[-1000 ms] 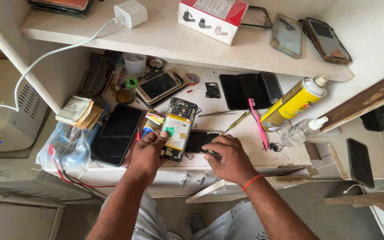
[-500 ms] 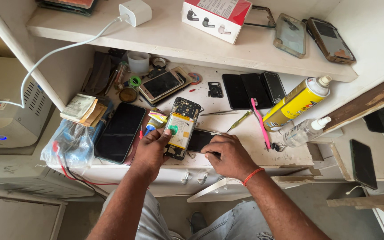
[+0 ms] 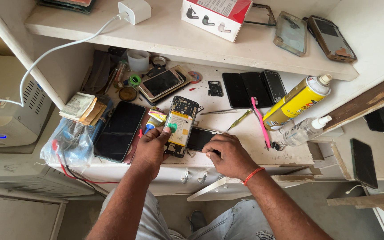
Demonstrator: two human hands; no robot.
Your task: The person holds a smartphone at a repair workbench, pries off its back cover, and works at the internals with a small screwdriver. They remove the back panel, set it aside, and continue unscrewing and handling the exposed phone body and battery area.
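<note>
An opened phone [image 3: 181, 126] lies back-up on the white workbench [image 3: 241, 146], its yellowish battery and dark circuit board showing. My left hand [image 3: 151, 149] rests on its left edge, thumb against a green tab on the battery. My right hand [image 3: 230, 154] lies to the right of it, fingers bent over a small dark rectangular part [image 3: 199, 139]; what the fingertips hold is hidden. A red thread circles my right wrist.
A dark phone screen [image 3: 120, 130], a plastic bag of parts [image 3: 67, 143] and folded paper lie to the left. A screwdriver [image 3: 239, 119], pink tool [image 3: 260, 121], yellow spray can [image 3: 298, 101] and clear bottle [image 3: 305, 130] lie to the right. Several phones and a box sit on the shelf [image 3: 165, 38].
Both hands have stayed on the opened phone and the dark part; only the camera view has shifted slightly.
</note>
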